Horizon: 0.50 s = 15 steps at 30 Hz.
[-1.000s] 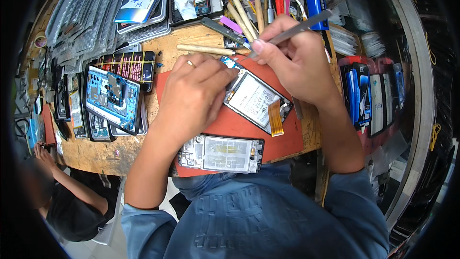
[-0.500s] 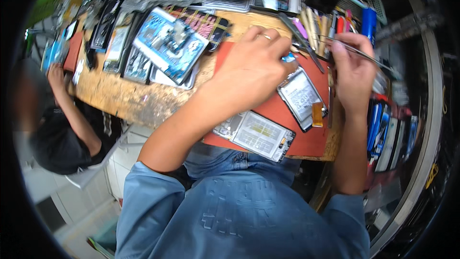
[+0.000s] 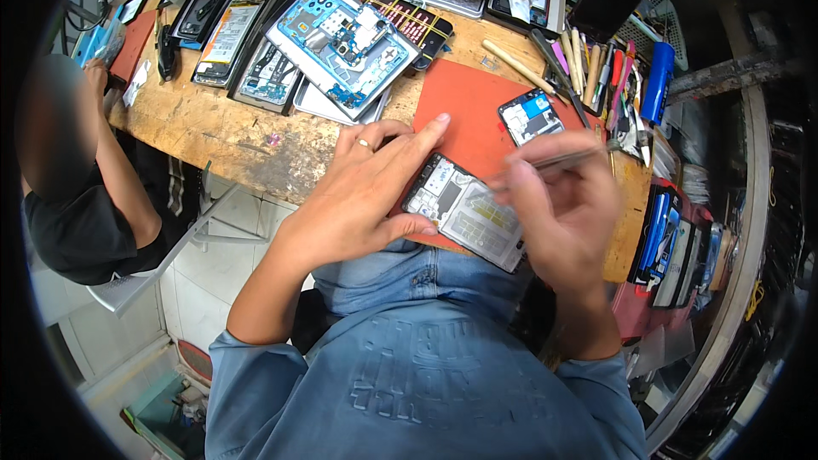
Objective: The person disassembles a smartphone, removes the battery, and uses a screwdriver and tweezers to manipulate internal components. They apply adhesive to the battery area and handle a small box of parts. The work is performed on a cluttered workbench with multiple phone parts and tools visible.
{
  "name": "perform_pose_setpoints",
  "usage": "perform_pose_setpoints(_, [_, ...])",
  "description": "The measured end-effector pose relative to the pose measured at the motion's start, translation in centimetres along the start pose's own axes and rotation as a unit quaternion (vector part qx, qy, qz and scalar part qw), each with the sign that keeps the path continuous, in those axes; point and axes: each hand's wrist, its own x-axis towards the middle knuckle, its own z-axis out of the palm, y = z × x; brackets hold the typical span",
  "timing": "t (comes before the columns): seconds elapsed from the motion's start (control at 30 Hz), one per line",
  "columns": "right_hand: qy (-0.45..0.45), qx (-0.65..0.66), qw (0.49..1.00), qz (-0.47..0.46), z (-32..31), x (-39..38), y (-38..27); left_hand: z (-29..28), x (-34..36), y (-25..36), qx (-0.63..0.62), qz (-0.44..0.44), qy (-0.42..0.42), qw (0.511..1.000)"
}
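Note:
An opened phone (image 3: 447,196), its inner boards and battery bay bared, lies on the red-orange mat near the bench's front edge. My left hand (image 3: 366,187), with a ring on one finger, is spread around its left end; the thumb lies against the near edge and the index finger points away. Over the phone's right end hovers my right hand (image 3: 567,213), blurred, its fingers closed on a thin metal tool (image 3: 567,159) whose tip I cannot make out. Beyond that hand, a second opened phone (image 3: 528,115) is partly covered by it.
Stacked phone parts with a blue circuit board (image 3: 345,43) stand at the back left. Wooden-handled tools (image 3: 577,60) and a blue cylinder (image 3: 659,77) crowd the back right. A co-worker's arm (image 3: 123,162) reaches onto the bench at far left.
My left hand has moved back and left from the second phone to the first. My right hand came down leftward with the tool. The view has shifted.

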Motion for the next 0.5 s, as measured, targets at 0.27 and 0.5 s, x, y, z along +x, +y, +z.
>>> perform_pose_setpoints(0.27, [0.024, 0.056, 0.998, -0.029, 3.0, -0.8, 3.1, 1.4, -0.5, 0.3, -0.187, -0.028, 0.044, 0.981])
perform_pose_setpoints(0.5, [0.021, 0.039, 0.998, -0.044, 4.5, -1.3, 3.0, 2.4, -0.8, -0.4, -0.217, 0.011, 0.086, 0.972])
